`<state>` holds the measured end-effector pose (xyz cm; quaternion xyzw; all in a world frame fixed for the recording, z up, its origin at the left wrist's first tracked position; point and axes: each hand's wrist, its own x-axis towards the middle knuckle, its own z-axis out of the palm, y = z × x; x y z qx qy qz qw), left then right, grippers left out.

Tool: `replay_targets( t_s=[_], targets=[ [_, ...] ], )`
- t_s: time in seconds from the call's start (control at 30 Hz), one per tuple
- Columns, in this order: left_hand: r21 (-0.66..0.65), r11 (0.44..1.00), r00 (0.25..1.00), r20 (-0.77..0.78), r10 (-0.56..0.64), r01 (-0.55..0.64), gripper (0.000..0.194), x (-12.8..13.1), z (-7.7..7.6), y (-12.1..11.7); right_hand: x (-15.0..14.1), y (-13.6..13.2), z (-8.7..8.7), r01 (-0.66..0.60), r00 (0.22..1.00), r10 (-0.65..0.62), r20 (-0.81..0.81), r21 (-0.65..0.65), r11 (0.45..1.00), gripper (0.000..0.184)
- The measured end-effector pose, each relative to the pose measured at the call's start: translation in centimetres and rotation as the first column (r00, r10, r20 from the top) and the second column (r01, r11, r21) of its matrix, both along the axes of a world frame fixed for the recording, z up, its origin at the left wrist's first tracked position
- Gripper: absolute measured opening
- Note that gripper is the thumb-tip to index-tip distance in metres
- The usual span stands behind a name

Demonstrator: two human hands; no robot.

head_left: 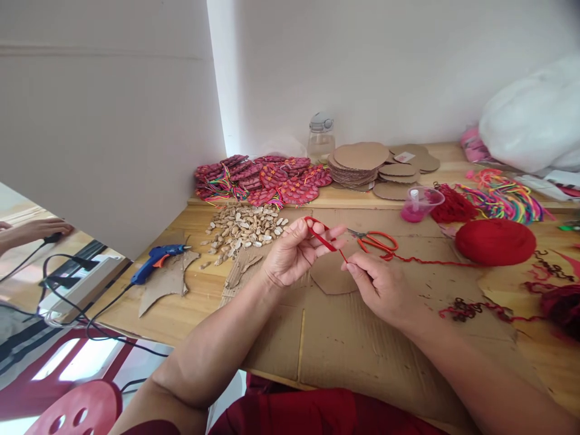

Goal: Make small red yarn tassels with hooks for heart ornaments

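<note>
My left hand point(294, 251) is raised over the table with its fingers pinched on a loop of red yarn point(322, 237). My right hand point(380, 287) pinches the same strand a little lower, near a cardboard cutout point(330, 275) lying on the cardboard sheet point(353, 344). The strand runs right, past red-handled scissors point(376, 241), to a ball of red yarn point(495, 241).
A blue glue gun point(156, 261) lies at the left on cardboard scraps. A heap of pale seeds point(244, 228), red woven pieces point(267, 178), stacked cardboard discs point(362, 164), a glass jar point(321, 138), a pink cup point(419, 204) and multicoloured cords point(507, 196) fill the back. Another person's hand point(36, 229) shows far left.
</note>
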<state>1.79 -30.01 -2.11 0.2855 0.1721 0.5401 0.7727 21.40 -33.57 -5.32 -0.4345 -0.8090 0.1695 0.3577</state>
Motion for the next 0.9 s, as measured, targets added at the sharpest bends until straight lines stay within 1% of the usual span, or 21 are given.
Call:
replay_targets(
  t_s=[0.07,0.17,0.27,0.33,0.47,0.57,0.63,0.7,0.8,0.9],
  targets=[
    [-0.001,0.999,0.999,0.006,0.049,-0.049,0.01,0.1,0.0,0.2,-0.2,-0.1,-0.2,-0.011,0.998,0.011,0.064,0.008,1.0,0.021],
    [0.055,0.994,0.994,-0.033,0.1,-0.098,0.011,0.3,-0.2,0.4,-0.6,-0.4,-0.3,-0.034,0.991,0.032,0.13,0.008,0.999,0.023],
    [0.153,0.979,0.975,-0.155,0.159,-0.135,0.015,0.6,-0.7,0.6,-0.7,-0.6,-0.3,-0.07,0.987,0.07,0.141,-0.005,0.998,0.023],
    [0.253,0.957,0.941,-0.264,0.212,-0.144,0.015,0.8,-1.1,0.8,-0.7,-0.8,-0.2,-0.088,0.988,0.087,0.129,-0.001,0.996,0.023],
    [0.46,0.884,0.834,-0.453,0.314,-0.083,0.014,1.0,-2.0,1.0,-0.5,-0.9,0.2,-0.098,0.992,0.093,0.082,0.061,0.993,0.021],
    [0.552,0.834,0.77,-0.542,0.336,0.024,0.012,1.1,-2.3,1.0,-0.2,-0.8,0.7,-0.067,0.997,0.061,0.043,0.143,0.987,0.018],
    [0.567,0.818,0.727,-0.601,0.331,0.097,0.012,1.0,-2.5,0.9,0.2,-0.6,1.0,-0.037,0.999,0.031,0.034,0.195,0.98,0.015],
    [0.546,0.826,0.694,-0.65,0.311,0.141,0.014,1.0,-2.5,0.8,0.5,-0.4,1.2,-0.011,0.999,0.002,0.038,0.237,0.971,0.014],
    [0.499,0.85,0.673,-0.689,0.269,0.17,0.016,1.0,-2.5,0.7,0.9,-0.3,1.3,0.004,0.998,-0.021,0.058,0.277,0.961,0.015],
    [0.473,0.859,0.664,-0.709,0.239,0.196,0.014,1.0,-2.3,0.5,1.1,-0.4,1.3,0.0,0.997,-0.022,0.069,0.302,0.953,0.015]
  ],
)
